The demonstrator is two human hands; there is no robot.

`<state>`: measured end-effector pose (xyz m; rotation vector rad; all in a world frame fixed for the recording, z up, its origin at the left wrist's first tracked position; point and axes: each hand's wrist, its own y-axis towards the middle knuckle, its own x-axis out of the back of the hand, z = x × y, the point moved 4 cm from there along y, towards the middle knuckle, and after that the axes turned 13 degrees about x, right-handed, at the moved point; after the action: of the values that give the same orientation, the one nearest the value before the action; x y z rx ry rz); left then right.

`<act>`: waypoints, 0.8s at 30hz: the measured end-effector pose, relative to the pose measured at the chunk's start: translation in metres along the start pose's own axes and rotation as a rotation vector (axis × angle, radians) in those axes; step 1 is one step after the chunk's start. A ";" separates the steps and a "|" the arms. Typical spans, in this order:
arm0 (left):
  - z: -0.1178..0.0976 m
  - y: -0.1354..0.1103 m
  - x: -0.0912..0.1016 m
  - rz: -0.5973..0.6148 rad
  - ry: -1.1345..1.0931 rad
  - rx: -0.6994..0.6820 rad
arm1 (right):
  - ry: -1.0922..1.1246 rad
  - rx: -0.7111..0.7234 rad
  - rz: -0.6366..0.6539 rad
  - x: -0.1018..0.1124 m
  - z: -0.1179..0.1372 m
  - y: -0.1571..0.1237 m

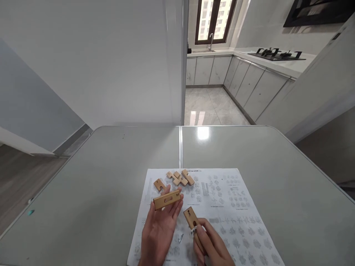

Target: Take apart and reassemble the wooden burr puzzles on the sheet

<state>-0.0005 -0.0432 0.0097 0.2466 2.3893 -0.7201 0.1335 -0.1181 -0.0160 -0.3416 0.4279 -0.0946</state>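
Observation:
My left hand (159, 231) is palm up, its thumb and fingers closed around the ends of a wooden puzzle piece (160, 202) with a slot in its face and a "2" on one end. Just to the right, my right hand (210, 244) grips another wooden puzzle piece (190, 216), which bears a dark squiggly mark and tilts up to the left. A small whitish, shiny bit shows by the right thumb; its kind is unclear. Beyond my left fingers lies a notched wooden piece (158, 184), partly covered by them. The two held pieces are apart.
Below the hands, a printed sheet (235, 201) of small diagrams lies on the grey-green table (105, 192). Several wooden pieces (184, 181) cluster at its far edge. A small shiny scrap (180, 238) rests between the hands. A teal bit (30, 212) is at far left.

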 end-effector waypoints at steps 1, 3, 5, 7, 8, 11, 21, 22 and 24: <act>0.005 -0.001 0.001 0.028 0.000 0.024 | 0.060 -0.023 0.001 -0.002 0.001 0.000; 0.016 -0.003 0.004 0.074 -0.003 0.064 | 0.142 -0.046 0.013 -0.004 0.004 -0.001; 0.024 -0.005 0.009 0.111 0.014 0.089 | 0.192 -0.066 0.044 -0.005 0.008 -0.001; 0.029 -0.008 0.013 0.138 0.048 0.097 | 0.230 -0.096 0.086 -0.006 0.011 -0.001; 0.031 -0.009 0.015 0.147 0.068 0.097 | 0.243 -0.112 0.107 -0.007 0.012 -0.001; 0.033 -0.009 0.021 0.150 0.109 0.089 | 0.242 -0.148 0.164 -0.008 0.016 -0.003; 0.037 -0.002 0.023 0.167 0.142 0.118 | 0.280 -0.186 0.228 0.000 0.024 -0.011; 0.036 -0.003 0.022 0.171 0.144 0.121 | 0.286 -0.185 0.230 0.002 0.023 -0.011; 0.035 -0.004 0.022 0.177 0.143 0.128 | 0.292 -0.191 0.239 0.003 0.021 -0.011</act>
<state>-0.0007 -0.0662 -0.0250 0.5731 2.4188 -0.7958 0.1452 -0.1224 0.0047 -0.4643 0.7670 0.1327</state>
